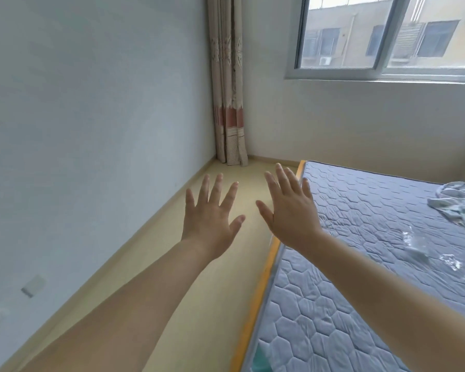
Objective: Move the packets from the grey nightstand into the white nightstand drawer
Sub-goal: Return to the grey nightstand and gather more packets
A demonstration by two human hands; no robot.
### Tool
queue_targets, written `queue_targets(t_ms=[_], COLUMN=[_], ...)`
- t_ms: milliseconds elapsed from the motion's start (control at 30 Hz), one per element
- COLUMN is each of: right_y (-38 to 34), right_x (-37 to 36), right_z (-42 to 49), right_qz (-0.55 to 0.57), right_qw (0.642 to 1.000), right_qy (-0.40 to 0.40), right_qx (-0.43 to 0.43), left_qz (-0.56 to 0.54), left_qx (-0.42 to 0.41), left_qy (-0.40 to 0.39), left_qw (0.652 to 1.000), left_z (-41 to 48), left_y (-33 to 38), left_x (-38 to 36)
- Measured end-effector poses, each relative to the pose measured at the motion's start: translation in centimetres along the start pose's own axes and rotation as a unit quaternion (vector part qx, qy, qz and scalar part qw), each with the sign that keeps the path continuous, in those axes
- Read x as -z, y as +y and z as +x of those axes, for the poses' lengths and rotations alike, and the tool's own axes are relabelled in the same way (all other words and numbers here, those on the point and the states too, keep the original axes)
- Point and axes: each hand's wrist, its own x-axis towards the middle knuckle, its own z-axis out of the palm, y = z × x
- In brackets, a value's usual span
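My left hand (211, 214) is stretched out in front of me, palm down, fingers spread and holding nothing. My right hand (289, 208) is held out beside it, also flat with fingers apart and empty, hovering over the left edge of the mattress. No packets, grey nightstand or white nightstand appear in the head view.
A bare blue quilted mattress (373, 237) with an orange edge fills the right side. Crumpled cloth (457, 202) and clear plastic (424, 245) lie on it. A strip of beige floor (199, 277) runs between bed and left wall. A curtain (228, 103) hangs in the corner beside a window (387, 36).
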Motion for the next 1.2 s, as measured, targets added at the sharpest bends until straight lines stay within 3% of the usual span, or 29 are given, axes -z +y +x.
queue_targets(t_ms=[233,467,867,1033,1200], right_y=[-3.6,-6.6,-7.2,-4.4,2.9], right_x=[-8.4,-14.5,-27.3,-30.4,-33.5], right_z=[14.9,26.6,50.4,60.5,67.2], right_qz=[0.018,-0.019,-0.088,-0.073,-0.095], right_qw=[0.997,0.994,0.982,0.975,0.965], right_qy=[-0.009,-0.042,-0.033,-0.019,0.001], right_qx=[-0.080,-0.096,-0.161,-0.209,-0.246], left_qz=[0.011,-0.011,-0.066,-0.098,-0.110], left_qx=[-0.051,-0.081,-0.203,-0.231,-0.269], left_qy=[-0.010,-0.014,0.013,0.002,0.001], left_qw=[0.999,0.997,0.977,0.968,0.957], left_z=[14.8,26.5,52.6,65.2,77.2], left_y=[-10.8,-18.8,-31.5,-33.4,-29.6], left_x=[-3.6,-8.0,-16.3,-18.3,-21.4])
